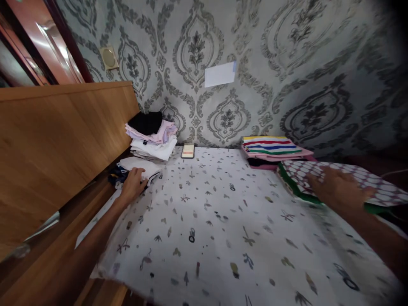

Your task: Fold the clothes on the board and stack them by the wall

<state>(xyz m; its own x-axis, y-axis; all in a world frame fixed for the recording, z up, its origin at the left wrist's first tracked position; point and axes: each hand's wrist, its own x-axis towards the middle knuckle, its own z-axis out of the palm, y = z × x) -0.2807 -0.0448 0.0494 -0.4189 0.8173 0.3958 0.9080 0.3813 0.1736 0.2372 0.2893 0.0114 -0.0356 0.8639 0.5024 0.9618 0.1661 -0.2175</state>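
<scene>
My left hand (133, 183) rests on a small pile of folded clothes at the left, its fingers lying over a white folded garment (140, 165). Dark blue patterned cloth (118, 175) pokes out beside that garment. On the right, my right hand (339, 187), slightly blurred, lies flat with the thumb apart on a folded cloth (371, 180) with white rounded shapes on purple. Green-edged fabric (298, 192) shows beneath it. Neither hand appears to grasp anything.
Behind my left hand stands a stack of folded clothes (154, 144), black on top. A striped folded cloth (270, 145) tops another pile at the back right. A small box (188, 151) sits by the wall. Printed sheet (216, 238) covers the surface; a wooden panel (70, 144) borders the left.
</scene>
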